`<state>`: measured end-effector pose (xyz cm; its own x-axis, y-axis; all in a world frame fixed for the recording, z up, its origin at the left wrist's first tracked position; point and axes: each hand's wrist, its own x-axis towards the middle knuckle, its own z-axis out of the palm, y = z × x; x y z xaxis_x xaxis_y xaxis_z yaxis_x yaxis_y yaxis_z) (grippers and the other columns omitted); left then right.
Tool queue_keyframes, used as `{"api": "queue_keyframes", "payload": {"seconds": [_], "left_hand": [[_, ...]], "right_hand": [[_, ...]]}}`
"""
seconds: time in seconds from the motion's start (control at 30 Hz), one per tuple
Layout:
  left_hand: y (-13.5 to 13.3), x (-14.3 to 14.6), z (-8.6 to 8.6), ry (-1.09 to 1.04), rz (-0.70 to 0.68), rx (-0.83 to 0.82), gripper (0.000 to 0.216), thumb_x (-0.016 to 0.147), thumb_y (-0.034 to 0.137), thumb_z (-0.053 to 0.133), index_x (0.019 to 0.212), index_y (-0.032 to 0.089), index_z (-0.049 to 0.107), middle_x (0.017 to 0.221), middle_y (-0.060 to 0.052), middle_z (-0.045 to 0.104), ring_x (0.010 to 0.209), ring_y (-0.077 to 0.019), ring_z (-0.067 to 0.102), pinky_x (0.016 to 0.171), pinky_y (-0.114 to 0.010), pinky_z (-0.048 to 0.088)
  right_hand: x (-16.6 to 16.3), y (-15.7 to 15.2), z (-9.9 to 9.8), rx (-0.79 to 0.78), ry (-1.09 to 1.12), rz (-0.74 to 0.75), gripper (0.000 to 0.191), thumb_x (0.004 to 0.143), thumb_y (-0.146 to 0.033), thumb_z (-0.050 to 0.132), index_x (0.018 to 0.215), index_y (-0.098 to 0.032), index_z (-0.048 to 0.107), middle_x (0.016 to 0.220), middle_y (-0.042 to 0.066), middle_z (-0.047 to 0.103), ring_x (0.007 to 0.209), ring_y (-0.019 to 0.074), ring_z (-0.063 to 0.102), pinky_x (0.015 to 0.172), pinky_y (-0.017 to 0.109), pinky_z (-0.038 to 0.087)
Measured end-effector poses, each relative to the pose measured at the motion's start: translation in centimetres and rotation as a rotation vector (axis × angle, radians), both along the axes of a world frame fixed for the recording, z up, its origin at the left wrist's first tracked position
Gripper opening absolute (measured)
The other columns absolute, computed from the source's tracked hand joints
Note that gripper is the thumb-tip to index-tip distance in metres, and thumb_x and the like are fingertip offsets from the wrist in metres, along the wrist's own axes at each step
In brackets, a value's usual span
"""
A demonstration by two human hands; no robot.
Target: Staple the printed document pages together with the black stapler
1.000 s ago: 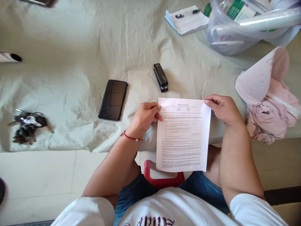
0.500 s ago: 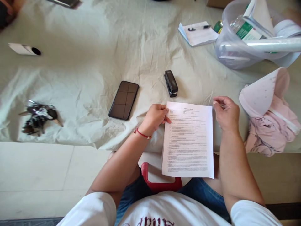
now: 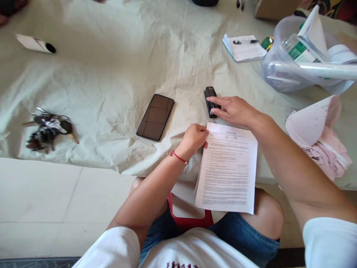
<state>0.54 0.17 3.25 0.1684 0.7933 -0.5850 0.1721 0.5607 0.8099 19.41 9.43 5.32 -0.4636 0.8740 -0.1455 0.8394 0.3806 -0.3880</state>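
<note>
A printed paper sheet (image 3: 228, 167) hangs over the near edge of the cloth-covered table (image 3: 117, 67). My left hand (image 3: 193, 139), with a red string at the wrist, pinches the sheet's top left corner. My right hand (image 3: 232, 110) has reached over the sheet's top edge to a black stapler (image 3: 209, 99). Its fingers are stretched out and lie on the stapler's near end, not closed round it.
A dark phone (image 3: 155, 117) lies left of the stapler. A bunch of keys (image 3: 47, 128) sits far left. A notepad with a pen (image 3: 244, 47), a clear plastic tub (image 3: 304, 59) and pink cloth (image 3: 323, 145) are at the right. A red stool (image 3: 186, 219) shows between my knees.
My right hand let go of the sheet's top right corner and moved forward and left onto the stapler. The left hand kept its hold on the sheet.
</note>
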Motion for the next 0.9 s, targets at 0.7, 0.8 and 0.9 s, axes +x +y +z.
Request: {"api": "queue_keyframes", "payload": {"seconds": [0.7, 0.8, 0.9], "left_hand": [[0.3, 0.3, 0.1, 0.098, -0.1, -0.009, 0.044, 0.093, 0.008, 0.059, 0.055, 0.023, 0.045, 0.042, -0.002, 0.055, 0.034, -0.0101, 0.03, 0.041, -0.029, 0.019], [0.4, 0.4, -0.4, 0.094, -0.114, 0.028, 0.047, 0.091, 0.007, 0.059, 0.051, 0.024, 0.044, 0.041, -0.003, 0.054, 0.037, -0.0117, 0.035, 0.043, -0.029, 0.023], [0.4, 0.5, -0.6, 0.091, -0.118, 0.033, 0.046, 0.09, 0.006, 0.06, 0.05, 0.024, 0.045, 0.041, -0.003, 0.055, 0.036, -0.0119, 0.036, 0.044, -0.03, 0.023]], "right_hand": [[0.3, -3.3, 0.6, -0.269, 0.1, -0.12, 0.028, 0.1, -0.041, 0.059, 0.108, -0.031, 0.084, 0.101, 0.002, 0.084, 0.086, 0.0243, 0.073, 0.079, 0.038, 0.058], [0.3, -3.6, 0.7, -0.296, 0.083, -0.114, 0.029, 0.1, -0.042, 0.059, 0.109, -0.032, 0.085, 0.107, 0.002, 0.085, 0.093, 0.0262, 0.075, 0.081, 0.04, 0.059], [0.4, -3.5, 0.9, -0.246, 0.091, -0.123, 0.031, 0.1, -0.044, 0.063, 0.12, -0.032, 0.084, 0.111, 0.004, 0.085, 0.096, 0.0278, 0.077, 0.086, 0.042, 0.06]]}}
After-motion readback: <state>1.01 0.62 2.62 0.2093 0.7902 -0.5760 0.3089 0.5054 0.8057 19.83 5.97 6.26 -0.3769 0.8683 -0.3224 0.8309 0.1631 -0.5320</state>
